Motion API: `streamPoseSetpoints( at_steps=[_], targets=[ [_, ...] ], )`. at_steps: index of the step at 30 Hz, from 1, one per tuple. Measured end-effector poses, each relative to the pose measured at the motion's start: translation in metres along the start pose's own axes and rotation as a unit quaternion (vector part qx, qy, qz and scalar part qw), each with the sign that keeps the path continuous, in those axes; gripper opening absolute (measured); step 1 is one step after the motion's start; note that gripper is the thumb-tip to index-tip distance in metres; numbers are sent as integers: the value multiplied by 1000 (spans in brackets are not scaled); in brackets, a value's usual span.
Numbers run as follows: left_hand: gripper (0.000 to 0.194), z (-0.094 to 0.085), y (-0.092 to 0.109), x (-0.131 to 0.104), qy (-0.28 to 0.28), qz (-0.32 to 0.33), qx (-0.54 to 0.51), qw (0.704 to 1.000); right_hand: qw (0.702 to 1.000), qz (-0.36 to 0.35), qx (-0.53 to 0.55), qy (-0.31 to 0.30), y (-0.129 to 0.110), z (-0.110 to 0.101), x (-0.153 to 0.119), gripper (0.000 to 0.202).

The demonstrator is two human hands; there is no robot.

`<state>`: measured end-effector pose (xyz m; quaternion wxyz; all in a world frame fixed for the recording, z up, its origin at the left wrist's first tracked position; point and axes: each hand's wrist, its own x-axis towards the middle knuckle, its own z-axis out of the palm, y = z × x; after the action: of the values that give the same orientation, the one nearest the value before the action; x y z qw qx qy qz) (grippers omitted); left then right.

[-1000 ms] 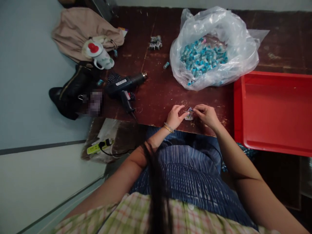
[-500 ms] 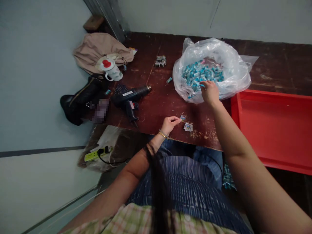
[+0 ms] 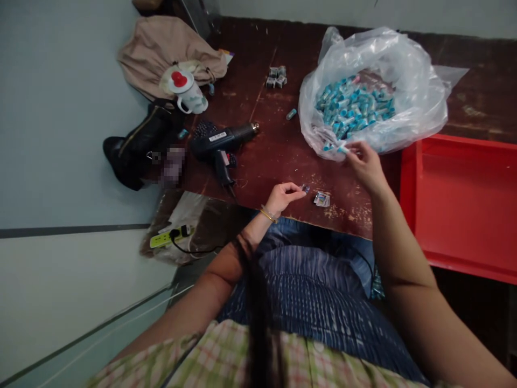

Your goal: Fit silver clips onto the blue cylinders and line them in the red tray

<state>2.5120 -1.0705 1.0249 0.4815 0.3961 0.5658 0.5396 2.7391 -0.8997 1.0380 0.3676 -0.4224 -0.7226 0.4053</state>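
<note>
My left hand (image 3: 283, 198) pinches a small printed label (image 3: 305, 188) between thumb and fingertips, just above the table's front edge. Right beside it lies a small stack of similar labels (image 3: 322, 199). My right hand (image 3: 367, 164) is closed on a small blue-capped tube (image 3: 343, 150) at the near rim of a clear plastic bag (image 3: 420, 121). Inside the open bag are several blue-ended clear tubes (image 3: 351, 108). One loose tube (image 3: 291, 114) lies on the table left of the bag.
A black heat gun (image 3: 222, 141) lies left of centre. Behind it are a lidded white mug (image 3: 191, 97), a beige cloth (image 3: 161, 51) and a black bag (image 3: 137, 143). Small grey pieces (image 3: 277, 77) sit at the back. A red tray (image 3: 464, 210) is at the right.
My right hand has drawn back from the tubes to the bag's near rim, with a tube in its fingers. My left hand has lifted the label slightly. The view has shifted.
</note>
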Motion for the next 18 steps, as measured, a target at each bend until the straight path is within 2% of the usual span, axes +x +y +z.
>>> streamPoseSetpoints(
  at_steps=[1, 4, 6, 10, 12, 16, 18],
  targets=[
    [16, 2, 0, 0, -5, -3, 1, 1000, 999, 6, 36, -16, -2, 8, -18, 11],
    [17, 10, 1, -2, -30, -26, -23, 999, 989, 9, 135, -61, -18, 35, -68, 29],
    [22, 14, 3, -4, -54, -43, -55, 996, 984, 4, 148, -99, -31, 46, -90, 34],
    [32, 16, 12, -9, -101, -47, -87, 990, 977, -8, 113, -182, -42, 39, -105, 41],
    [34, 15, 15, -11, -109, -31, -74, 991, 981, -6, 124, -151, -39, 29, -103, 38],
    [37, 16, 16, -15, -95, 7, -20, 995, 986, -4, 166, -2, -39, 16, -95, 35],
    [35, 18, 16, -17, -94, 7, -10, 996, 983, -19, 180, 10, -45, 15, -95, 36]
  ],
)
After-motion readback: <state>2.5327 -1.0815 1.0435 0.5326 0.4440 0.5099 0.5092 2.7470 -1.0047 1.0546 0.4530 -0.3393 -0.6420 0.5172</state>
